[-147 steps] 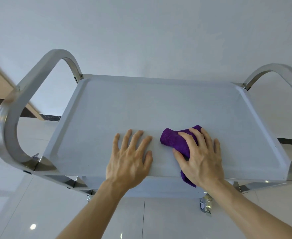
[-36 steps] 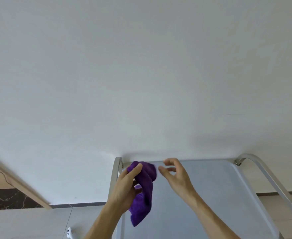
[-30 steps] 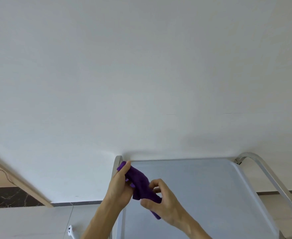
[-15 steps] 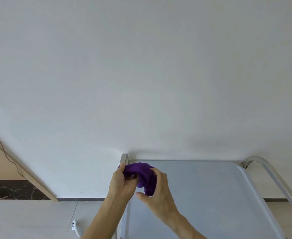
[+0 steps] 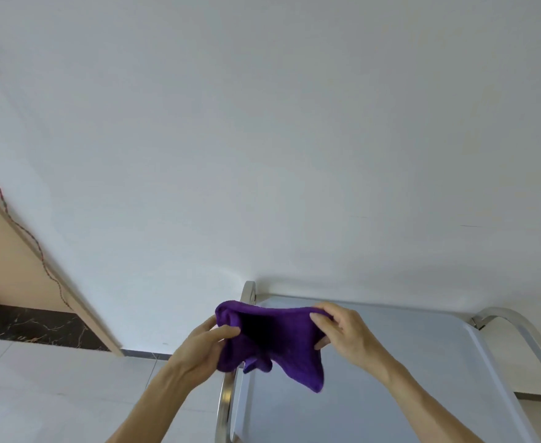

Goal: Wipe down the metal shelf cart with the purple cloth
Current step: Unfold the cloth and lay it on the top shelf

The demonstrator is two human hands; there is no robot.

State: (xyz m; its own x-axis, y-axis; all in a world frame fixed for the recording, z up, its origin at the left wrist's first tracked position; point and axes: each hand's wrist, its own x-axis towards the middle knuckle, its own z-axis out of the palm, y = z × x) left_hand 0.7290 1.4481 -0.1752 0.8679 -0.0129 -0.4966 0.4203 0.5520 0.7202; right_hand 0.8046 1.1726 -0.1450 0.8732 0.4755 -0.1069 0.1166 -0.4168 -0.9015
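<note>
The purple cloth (image 5: 275, 340) is spread in the air between both hands, above the left end of the metal shelf cart (image 5: 390, 378). My left hand (image 5: 203, 350) pinches its left edge and my right hand (image 5: 342, 330) pinches its right edge. The cloth's lower part hangs loose and touches nothing I can see. The cart's flat grey top shelf fills the lower right, with a curved steel handle at the left (image 5: 227, 394) and another at the right (image 5: 518, 340).
A white wall (image 5: 294, 139) stands right behind the cart. A tan door frame (image 5: 23, 263) with a thin cord runs down at the left, above a dark marble skirting (image 5: 29, 324). Pale floor tiles (image 5: 55, 394) lie to the cart's left.
Earlier my right hand pressed the cloth on the shelf. It was then lifted and bunched between both hands; now the hands have pulled apart and the cloth is stretched open.
</note>
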